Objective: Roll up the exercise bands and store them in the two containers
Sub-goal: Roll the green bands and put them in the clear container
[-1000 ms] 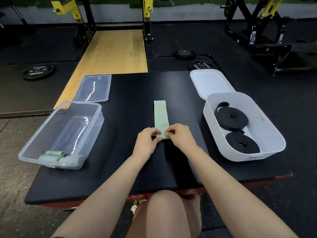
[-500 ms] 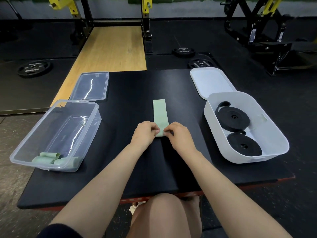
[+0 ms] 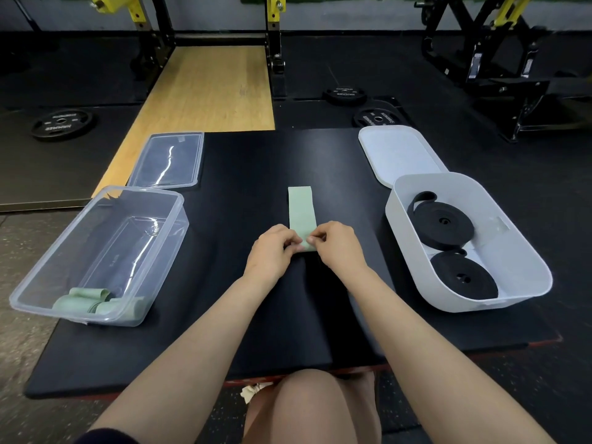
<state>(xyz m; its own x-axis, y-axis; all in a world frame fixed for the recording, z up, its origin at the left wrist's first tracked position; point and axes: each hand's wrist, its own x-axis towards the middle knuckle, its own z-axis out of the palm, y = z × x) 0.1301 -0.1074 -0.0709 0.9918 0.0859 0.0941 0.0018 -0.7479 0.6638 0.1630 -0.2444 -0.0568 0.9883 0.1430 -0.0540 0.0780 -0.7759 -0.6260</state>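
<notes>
A pale green exercise band [image 3: 301,208] lies flat on the black table [image 3: 256,174], running away from me. My left hand [image 3: 272,251] and my right hand [image 3: 336,246] pinch its near end, which is folded into a small roll between the fingertips. A clear container [image 3: 160,225] on the left holds rolled green bands [image 3: 93,301] at its near end. A white container [image 3: 499,200] on the right holds two coiled black bands [image 3: 443,224].
A clear lid [image 3: 168,160] lies behind the clear container and a white lid [image 3: 397,153] behind the white one. Weight plates [image 3: 61,121] and rack frames stand on the gym floor beyond the table. My knee [image 3: 307,408] is below the table's near edge.
Both hands have crept slightly forward along the green band, so the flat part ahead of them looks a little shorter. The containers and lids have not moved.
</notes>
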